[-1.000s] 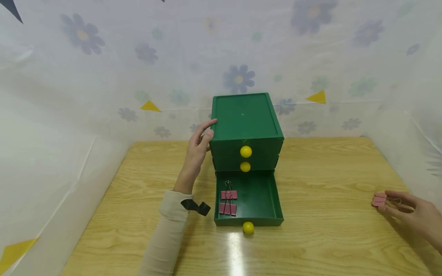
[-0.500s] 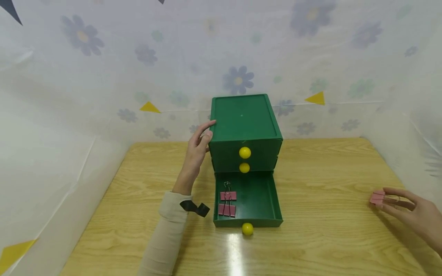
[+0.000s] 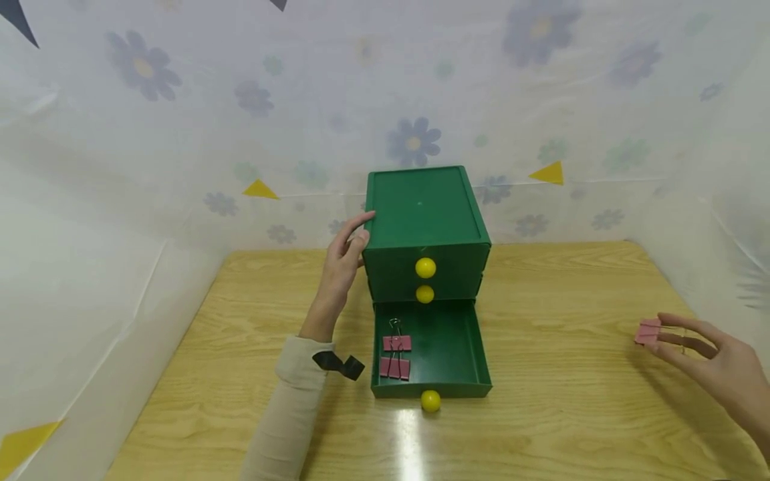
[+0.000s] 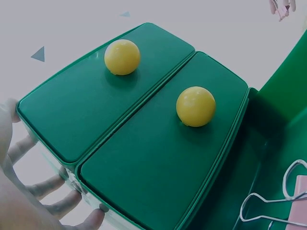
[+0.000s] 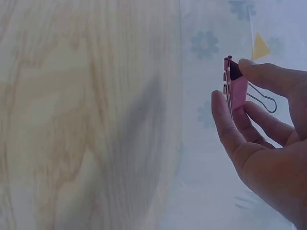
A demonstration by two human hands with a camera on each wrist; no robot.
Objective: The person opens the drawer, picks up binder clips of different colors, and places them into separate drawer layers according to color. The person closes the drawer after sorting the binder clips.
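Grip-wise, the right hand (image 3: 710, 361) pinches a pink binder clip (image 3: 648, 332) well right of the open bottom drawer (image 3: 448, 341) already holding two clips (image 3: 396, 355), while the left hand (image 3: 341, 267) braces the green cabinet (image 3: 421, 207).

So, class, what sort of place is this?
Probably a screened-off tabletop workspace: a wooden table enclosed by flower-printed sheeting, bearing a green drawer unit and pink binder clips.

wooden table (image 3: 571, 414) enclosed by flower-printed white sheeting (image 3: 180, 120).
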